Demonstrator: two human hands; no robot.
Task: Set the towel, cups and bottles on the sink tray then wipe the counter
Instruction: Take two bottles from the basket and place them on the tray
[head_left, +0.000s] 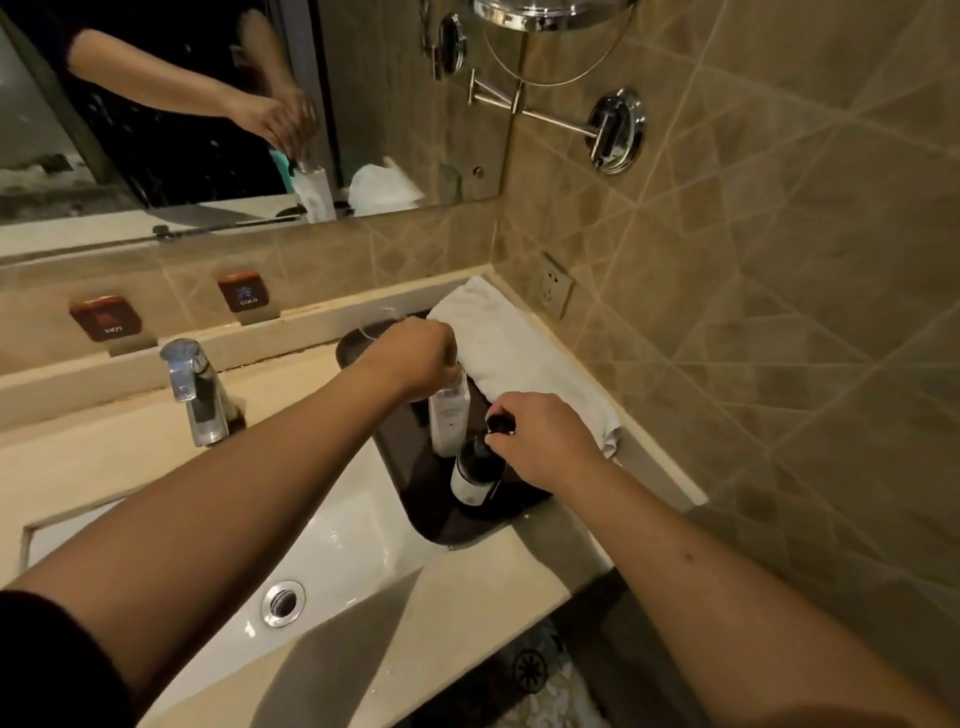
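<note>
The left hand (415, 358) holds the top of the white bottle (449, 421), and the right hand (540, 436) pinches the cap of the dark bottle (475, 475). Both bottles stand on the dark tray (410, 483), near its front edge. The towel (519, 358) lies along the tray's far side. If the dark bottle is released while it leans, it may fall onto the desk (545, 551) or into the sink (322, 571).
</note>
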